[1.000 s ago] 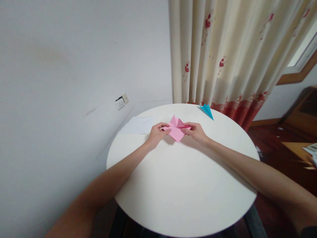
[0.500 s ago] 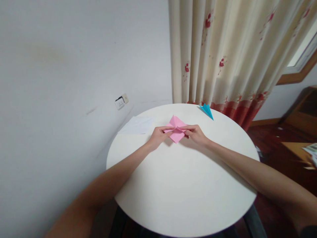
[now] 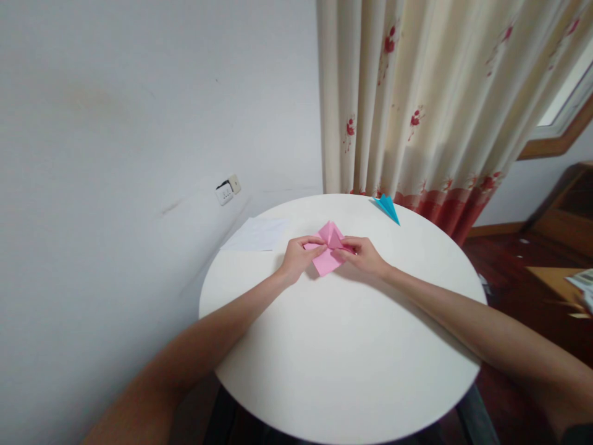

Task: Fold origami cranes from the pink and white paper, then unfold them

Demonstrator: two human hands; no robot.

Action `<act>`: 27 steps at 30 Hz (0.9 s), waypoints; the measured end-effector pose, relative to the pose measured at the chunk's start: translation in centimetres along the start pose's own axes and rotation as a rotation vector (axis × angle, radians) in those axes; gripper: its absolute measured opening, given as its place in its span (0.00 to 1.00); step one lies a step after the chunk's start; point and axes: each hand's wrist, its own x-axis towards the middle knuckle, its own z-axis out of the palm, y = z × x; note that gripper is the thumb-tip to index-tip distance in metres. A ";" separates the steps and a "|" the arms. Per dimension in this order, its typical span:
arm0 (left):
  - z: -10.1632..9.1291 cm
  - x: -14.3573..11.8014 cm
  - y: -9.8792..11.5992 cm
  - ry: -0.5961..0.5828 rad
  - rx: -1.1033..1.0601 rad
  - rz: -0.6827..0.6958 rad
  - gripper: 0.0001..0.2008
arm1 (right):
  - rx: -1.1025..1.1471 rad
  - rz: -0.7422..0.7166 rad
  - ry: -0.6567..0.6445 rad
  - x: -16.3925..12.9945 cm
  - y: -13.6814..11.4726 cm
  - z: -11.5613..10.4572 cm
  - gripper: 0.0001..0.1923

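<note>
The pink folded paper (image 3: 325,264) is held over the far half of the round white table (image 3: 343,352), its left side pinched between the thumb and fingers of the left hand (image 3: 299,255) and its right side clamped likewise by the right hand (image 3: 364,254); whether its underside touches the tabletop cannot be told. For the folding that seems in hand, both sides are best gripped evenly, the raised flaps guided along their existing creases, and each layer aligned before being pressed, since thin paper could easily be skewed or torn. Counted are 2 hands, 1 pink piece, 1 blue paper plane (image 3: 388,209) and 1 table; the sheets in the white paper (image 3: 257,235) cannot be counted.
</note>
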 end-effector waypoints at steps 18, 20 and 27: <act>0.3 0.0 -0.2 -0.013 -0.064 -0.033 0.18 | -0.093 -0.191 0.037 -0.2 0.4 0.0 0.14; 0.2 0.0 -0.3 -0.013 -0.083 -0.040 0.19 | -0.140 -0.226 0.001 -0.2 0.3 -0.3 0.16; 0.1 0.0 0.0 -0.001 -0.128 -0.027 0.18 | -0.192 -0.250 -0.092 -0.5 -0.6 -0.8 0.18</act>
